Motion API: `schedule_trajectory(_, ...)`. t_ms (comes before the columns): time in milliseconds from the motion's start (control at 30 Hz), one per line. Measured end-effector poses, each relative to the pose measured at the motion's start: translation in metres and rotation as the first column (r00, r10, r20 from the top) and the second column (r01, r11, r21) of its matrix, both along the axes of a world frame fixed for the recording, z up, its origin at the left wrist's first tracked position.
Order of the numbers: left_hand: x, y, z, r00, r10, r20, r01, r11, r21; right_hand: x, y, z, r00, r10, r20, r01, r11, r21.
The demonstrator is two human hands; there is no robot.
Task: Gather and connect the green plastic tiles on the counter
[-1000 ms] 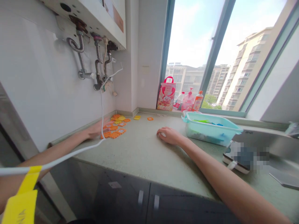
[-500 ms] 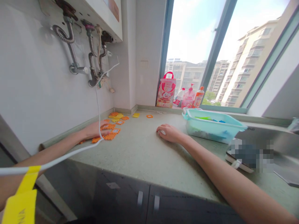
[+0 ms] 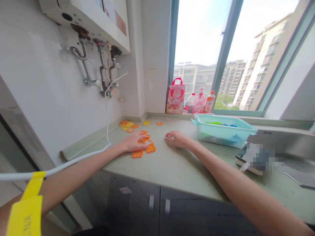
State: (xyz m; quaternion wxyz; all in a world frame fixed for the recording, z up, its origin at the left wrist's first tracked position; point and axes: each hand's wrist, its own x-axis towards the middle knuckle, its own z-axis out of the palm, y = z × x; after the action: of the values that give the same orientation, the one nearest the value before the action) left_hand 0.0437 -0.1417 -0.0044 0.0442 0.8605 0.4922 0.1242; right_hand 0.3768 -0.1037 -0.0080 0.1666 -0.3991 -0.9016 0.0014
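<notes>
My left hand [image 3: 134, 143] rests on the counter [image 3: 157, 167], its fingers and thumb closed around a loose bunch of flat orange pieces with notched edges [image 3: 150, 148]. Some of these carry pale printed squares. My right hand [image 3: 179, 139] lies on the counter a little to the right, fingers curled in. A small whitish patch shows between its thumb and fingers, too unclear to name. Behind my left hand, yellow notched pieces [image 3: 128, 124] lie in a small heap with orange ones in the corner. A single orange frame-like piece [image 3: 159, 123] lies farther right, near the wall.
A turquoise basket [image 3: 221, 139] with green and blue items stands right of my right hand, beside the sink [image 3: 292, 144]. A white cable [image 3: 107, 127] hangs across the left side. A pink bag [image 3: 175, 100] and bottles [image 3: 199, 104] line the windowsill.
My left hand has moved right, toward my right hand, and the orange pieces have slid along with it. The right hand stays in nearly the same place. The view has shifted slightly.
</notes>
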Motion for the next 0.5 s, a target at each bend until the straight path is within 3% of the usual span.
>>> schedule_trajectory(200, 0.091, 0.050, -0.002, 0.985, -0.154, 0.081, 0.155, 0.988, -0.008, -0.006, -0.005, -0.002, 0.980, -0.030, -0.195, -0.002, 0.987, -0.162)
schedule_trajectory(300, 0.117, 0.068, 0.000, 0.929, -0.248, 0.273, 0.282, 0.955, -0.090, -0.005, -0.002, -0.006, 0.962, -0.072, -0.263, 0.014, 0.977, -0.214)
schedule_trajectory(400, 0.115, 0.082, 0.003, 0.839, -0.270, 0.473, 0.351, 0.932, -0.090, 0.002, 0.005, -0.010, 0.939, -0.102, -0.329, 0.020, 0.970, -0.243)
schedule_trajectory(500, 0.081, 0.101, 0.012, 0.875, -0.229, 0.425, 0.232, 0.972, 0.048, 0.009, 0.011, -0.014, 0.944, -0.115, -0.309, 0.030, 0.963, -0.267)
